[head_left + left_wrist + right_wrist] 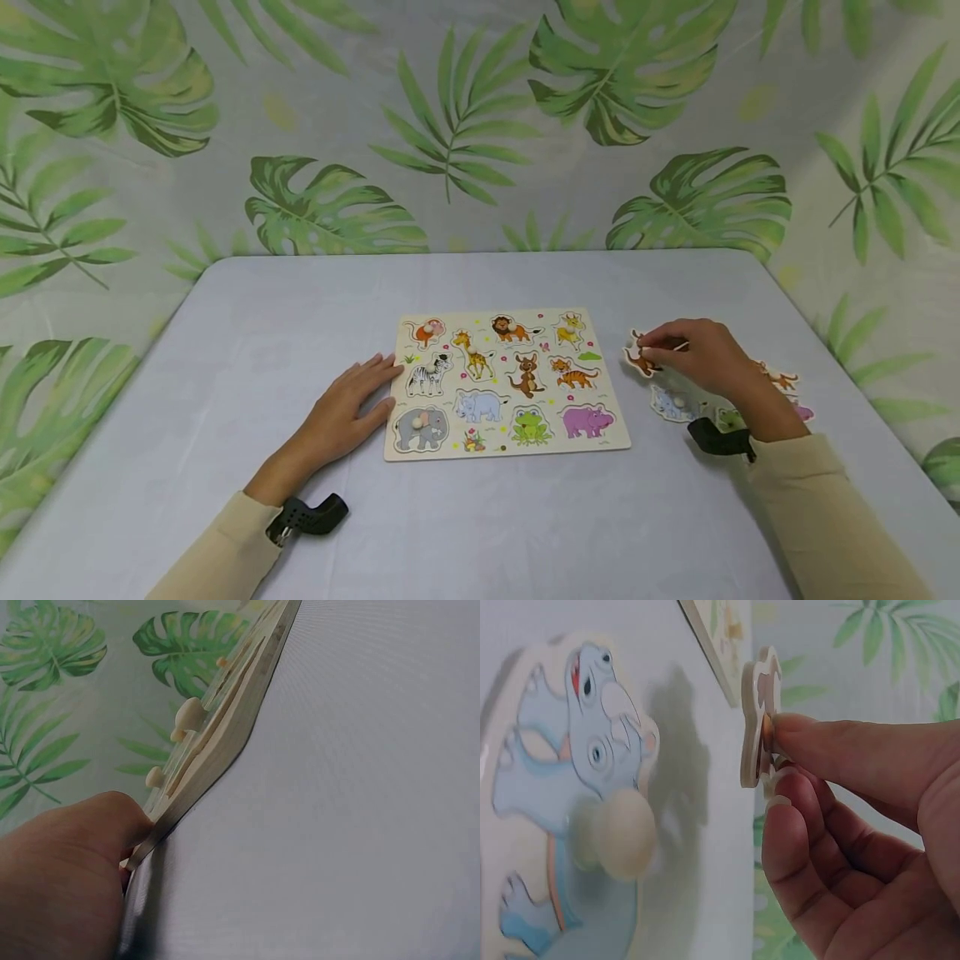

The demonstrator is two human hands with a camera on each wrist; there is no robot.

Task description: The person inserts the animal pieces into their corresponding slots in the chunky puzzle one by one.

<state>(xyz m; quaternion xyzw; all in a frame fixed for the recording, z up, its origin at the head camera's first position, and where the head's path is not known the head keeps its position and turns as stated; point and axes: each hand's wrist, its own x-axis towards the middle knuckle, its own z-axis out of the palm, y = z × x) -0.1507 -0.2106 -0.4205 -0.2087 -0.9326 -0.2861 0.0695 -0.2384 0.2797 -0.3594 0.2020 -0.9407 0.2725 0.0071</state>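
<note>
A wooden animal puzzle board lies flat on the table. Its left edge is touched by the fingertips and thumb of my left hand, which rests on the cloth with fingers extended; in the left wrist view, the thumb meets the board's edge. Off the board's right side, my right hand pinches a kangaroo puzzle piece between thumb and fingers, holding it tilted above the table. The right wrist view has this piece edge-on, beside a blue rhino piece with a round knob.
Loose pieces lie under and beside my right forearm: the rhino, a green frog piece, an orange tiger piece and a partly hidden purple piece. Knobbed pieces such as the elephant sit in the board. A leaf-patterned cloth hangs behind.
</note>
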